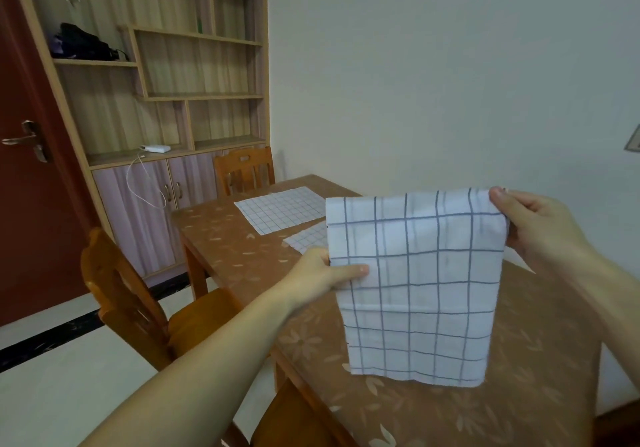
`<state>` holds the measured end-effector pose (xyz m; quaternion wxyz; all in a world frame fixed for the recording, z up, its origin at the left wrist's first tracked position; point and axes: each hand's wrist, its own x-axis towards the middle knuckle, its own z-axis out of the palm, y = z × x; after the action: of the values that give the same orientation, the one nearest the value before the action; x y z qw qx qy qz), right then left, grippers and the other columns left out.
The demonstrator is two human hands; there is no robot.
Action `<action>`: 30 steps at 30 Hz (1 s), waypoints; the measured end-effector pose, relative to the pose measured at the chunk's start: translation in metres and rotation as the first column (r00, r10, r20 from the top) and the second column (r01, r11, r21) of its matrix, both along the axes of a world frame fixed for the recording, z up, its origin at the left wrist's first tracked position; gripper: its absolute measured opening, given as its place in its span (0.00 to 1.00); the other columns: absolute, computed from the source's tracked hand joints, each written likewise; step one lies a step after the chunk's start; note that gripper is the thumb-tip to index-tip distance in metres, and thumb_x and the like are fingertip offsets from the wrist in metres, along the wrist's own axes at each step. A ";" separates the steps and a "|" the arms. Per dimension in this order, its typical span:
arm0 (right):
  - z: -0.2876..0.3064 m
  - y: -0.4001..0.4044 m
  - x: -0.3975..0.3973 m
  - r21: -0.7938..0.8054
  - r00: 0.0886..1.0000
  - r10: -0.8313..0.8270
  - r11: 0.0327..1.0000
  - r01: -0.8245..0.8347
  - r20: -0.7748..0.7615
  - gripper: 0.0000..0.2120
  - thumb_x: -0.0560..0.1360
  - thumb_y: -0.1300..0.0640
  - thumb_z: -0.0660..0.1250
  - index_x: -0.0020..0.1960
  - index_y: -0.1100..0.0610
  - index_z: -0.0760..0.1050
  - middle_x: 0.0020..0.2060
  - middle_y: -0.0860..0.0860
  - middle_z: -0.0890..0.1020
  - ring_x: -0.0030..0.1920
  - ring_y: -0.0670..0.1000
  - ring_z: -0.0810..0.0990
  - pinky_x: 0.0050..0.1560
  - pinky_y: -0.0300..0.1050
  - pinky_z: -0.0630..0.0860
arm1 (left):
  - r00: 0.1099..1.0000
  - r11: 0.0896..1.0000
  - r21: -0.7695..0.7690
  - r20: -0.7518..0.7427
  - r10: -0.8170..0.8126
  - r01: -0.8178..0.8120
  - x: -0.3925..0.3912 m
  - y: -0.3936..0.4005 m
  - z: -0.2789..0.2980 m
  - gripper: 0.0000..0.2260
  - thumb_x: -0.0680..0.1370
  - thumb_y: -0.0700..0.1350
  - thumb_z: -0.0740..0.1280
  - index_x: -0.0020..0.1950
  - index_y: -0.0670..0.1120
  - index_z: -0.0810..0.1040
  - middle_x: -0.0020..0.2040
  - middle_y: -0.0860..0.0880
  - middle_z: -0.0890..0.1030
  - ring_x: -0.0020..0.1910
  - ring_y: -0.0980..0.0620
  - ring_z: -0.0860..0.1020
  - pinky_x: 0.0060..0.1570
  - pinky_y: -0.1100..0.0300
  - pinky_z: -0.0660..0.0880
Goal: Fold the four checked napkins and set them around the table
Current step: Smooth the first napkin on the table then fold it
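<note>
A white napkin with a blue check (pixel 415 284) hangs folded in the air above the brown flower-patterned table (pixel 228 242). My left hand (pixel 325 271) pinches its left edge partway down, thumb on the front. My right hand (pixel 540 228) pinches its top right corner. A second checked napkin (pixel 282 208) lies flat and spread out at the far end of the table. A third napkin (pixel 310 238) lies just in front of that one, mostly hidden behind the held cloth.
One wooden chair (pixel 128 304) stands at the table's left side and another chair (pixel 244 169) at its far end. A shelf cabinet (pixel 166 76) and a red door (pixel 31 155) fill the back left. The wall runs along the table's right.
</note>
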<state>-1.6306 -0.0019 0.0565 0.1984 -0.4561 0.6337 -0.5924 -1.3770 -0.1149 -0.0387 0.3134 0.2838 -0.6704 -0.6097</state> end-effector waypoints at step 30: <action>-0.069 0.003 -0.001 0.177 0.953 0.012 0.982 -0.068 0.301 0.14 0.81 0.50 0.60 0.47 0.56 0.81 0.40 0.51 0.87 0.42 0.49 0.85 0.42 0.44 0.77 | 0.997 0.982 0.190 0.076 -0.028 0.013 0.006 0.018 -0.021 0.10 0.77 0.43 0.70 0.57 0.43 0.82 0.52 0.48 0.86 0.51 0.52 0.84 0.45 0.66 0.79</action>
<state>-1.6317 0.0016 -0.0128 0.3455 -0.3537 0.6394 -0.5888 -1.3715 -0.0974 -0.0595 0.2523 0.3291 -0.6240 -0.6623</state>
